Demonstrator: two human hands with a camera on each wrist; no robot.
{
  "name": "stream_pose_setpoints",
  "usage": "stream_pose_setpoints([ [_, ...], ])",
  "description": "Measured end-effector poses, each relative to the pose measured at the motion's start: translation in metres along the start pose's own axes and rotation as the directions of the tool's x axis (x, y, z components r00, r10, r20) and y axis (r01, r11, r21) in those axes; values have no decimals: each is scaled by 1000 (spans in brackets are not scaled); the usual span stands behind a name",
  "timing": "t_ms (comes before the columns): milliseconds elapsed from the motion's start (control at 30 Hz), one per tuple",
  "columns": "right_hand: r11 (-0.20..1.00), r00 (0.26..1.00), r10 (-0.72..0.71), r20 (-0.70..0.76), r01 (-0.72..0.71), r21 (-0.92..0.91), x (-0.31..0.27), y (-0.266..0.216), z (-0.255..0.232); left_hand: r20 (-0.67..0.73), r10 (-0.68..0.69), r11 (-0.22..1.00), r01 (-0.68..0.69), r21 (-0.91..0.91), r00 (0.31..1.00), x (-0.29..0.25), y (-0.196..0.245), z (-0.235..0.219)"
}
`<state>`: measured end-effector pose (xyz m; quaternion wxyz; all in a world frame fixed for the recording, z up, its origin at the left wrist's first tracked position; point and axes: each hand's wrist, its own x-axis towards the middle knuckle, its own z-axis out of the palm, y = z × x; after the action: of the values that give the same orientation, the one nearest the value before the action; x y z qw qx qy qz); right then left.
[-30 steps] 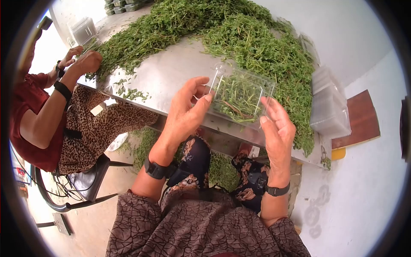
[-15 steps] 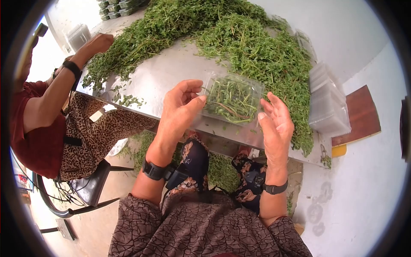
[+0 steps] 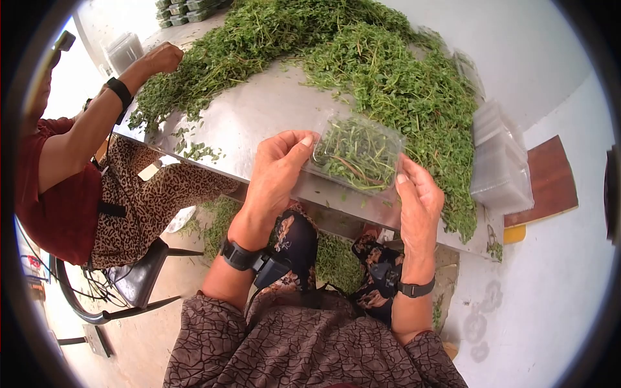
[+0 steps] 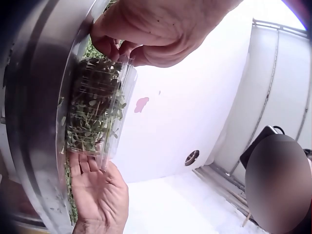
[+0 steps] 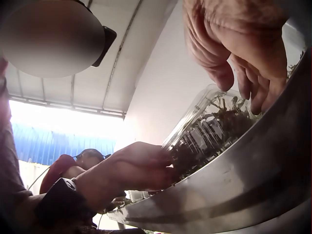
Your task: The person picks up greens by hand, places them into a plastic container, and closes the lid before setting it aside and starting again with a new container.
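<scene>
A clear plastic clamshell box [image 3: 359, 155] packed with green leafy stems is held over the near edge of the metal table. My left hand [image 3: 277, 169] pinches its left end between thumb and fingers. At the opposite end my right hand [image 3: 419, 202] grips the right edge, thumb on the near side. The lid lies down over the greens, and a brownish stem shows through it. In the left wrist view, the box [image 4: 95, 109] spans between both hands, its rims pressed close together. The right wrist view shows greens against the box's clear wall [image 5: 207, 129].
A large heap of greens [image 3: 388, 77] covers the table's back and right. Nested clear boxes [image 3: 501, 158] stand at the right edge, beside a reddish-brown board [image 3: 550, 178]. Filled boxes [image 3: 181, 11] are stacked at the far left. Another person [image 3: 71, 161] sits at the left, reaching into the heap.
The box has come down from a more tilted pose, and the fingers have closed in on its two ends after loosening midway. The other person's hand has moved right over the heap.
</scene>
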<state>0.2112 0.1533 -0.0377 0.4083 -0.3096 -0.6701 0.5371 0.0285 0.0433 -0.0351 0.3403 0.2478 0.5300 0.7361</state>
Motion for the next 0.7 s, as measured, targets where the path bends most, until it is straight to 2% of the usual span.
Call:
stream_pose_setpoints([
  [133, 999, 1000, -9, -16, 9, 34, -2, -1, 2, 17, 36, 999, -36, 33, 999, 5, -8, -4],
  [200, 996, 999, -20, -37, 24, 87, -3, 0, 4, -18, 65, 988, -62, 138, 998, 5, -9, -2],
  [333, 990, 1000, -8, -30, 12, 141, 0, -2, 4, -14, 34, 988, -32, 151, 999, 4, -4, -1],
  [433, 985, 1000, 30, -8, -29, 173, 2, -6, 3, -22, 80, 980, -75, 185, 997, 1, -5, 1],
  [500, 973, 999, 17, -45, -6, 232, 3, -5, 3, -74, 311, 947, -302, 110, 948, -2, -7, 6],
  [633, 967, 997, -8, -74, 27, 253, 4, -7, 2, -19, 326, 940, -323, 108, 945, -10, -8, 0],
  [700, 972, 996, -53, -74, 69, 226, 3, -9, 2, 64, 361, 921, -367, 129, 930, -14, -8, -3],
])
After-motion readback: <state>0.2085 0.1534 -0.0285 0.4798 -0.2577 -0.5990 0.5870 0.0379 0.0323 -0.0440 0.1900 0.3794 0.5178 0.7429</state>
